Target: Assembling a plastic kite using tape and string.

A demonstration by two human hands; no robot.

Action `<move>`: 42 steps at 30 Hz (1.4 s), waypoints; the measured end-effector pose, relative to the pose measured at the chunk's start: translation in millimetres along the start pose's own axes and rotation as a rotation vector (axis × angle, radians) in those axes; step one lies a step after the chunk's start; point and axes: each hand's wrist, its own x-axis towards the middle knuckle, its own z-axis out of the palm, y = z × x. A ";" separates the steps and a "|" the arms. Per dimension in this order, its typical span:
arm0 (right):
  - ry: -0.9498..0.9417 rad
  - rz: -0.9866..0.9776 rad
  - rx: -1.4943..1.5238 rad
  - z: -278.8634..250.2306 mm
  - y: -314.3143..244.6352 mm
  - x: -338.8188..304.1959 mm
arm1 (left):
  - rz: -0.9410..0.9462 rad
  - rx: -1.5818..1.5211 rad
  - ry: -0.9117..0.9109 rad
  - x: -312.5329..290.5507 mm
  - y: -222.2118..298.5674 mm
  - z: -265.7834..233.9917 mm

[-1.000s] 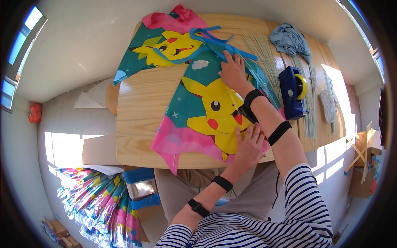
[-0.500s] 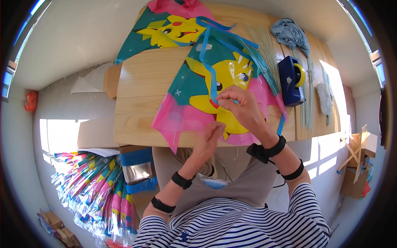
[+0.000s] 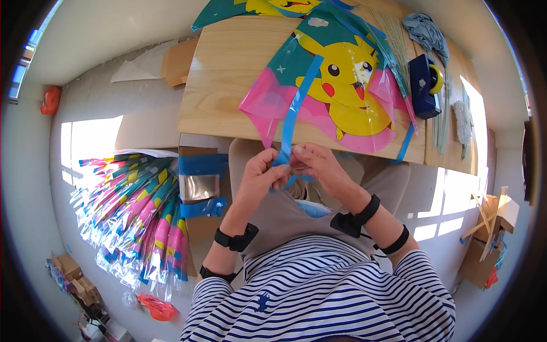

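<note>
A long blue ribbon (image 3: pixel 296 108) rises from my hands over the near table edge onto a kite-like plastic sheet. My left hand (image 3: pixel 261 175) is closed, pinching the ribbon between thumb and fingers above my lap. My right hand (image 3: pixel 323 166) is closed beside it, its fingertips at the ribbon where a short blue length curls below. Fingers partly hide the exact grip. The plastic sheet (image 3: pixel 285 48), green and pink with a yellow cartoon creature, lies on the wooden table (image 3: pixel 219 74), a pink corner hanging past the edge.
A similar sheet (image 3: pixel 250 7) lies at the far side. A blue tape dispenser (image 3: pixel 421 94), thin sticks (image 3: pixel 393 28), a grey cloth (image 3: pixel 426 31) and a clear packet (image 3: pixel 461 122) are at the right. Folded wrapped sheets (image 3: pixel 131 211) fan out left, beside a blue-taped cardboard box (image 3: pixel 191 139).
Both hands have come together above my lap, below the table edge. The ribbon, loosely curved before, now runs straighter toward them. The view has shifted, placing the table higher.
</note>
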 end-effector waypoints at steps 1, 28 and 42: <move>-0.020 0.030 0.156 9.1 -3.9 1.0 | -0.017 0.108 -0.030 -12.2 5.1 7.7; -0.475 0.108 -0.624 57.1 23.0 12.1 | 0.024 -0.350 0.133 -41.3 6.0 -31.1; 0.002 -0.715 -1.757 53.2 -53.8 180.1 | 0.083 -0.388 0.439 -63.0 -20.2 -54.1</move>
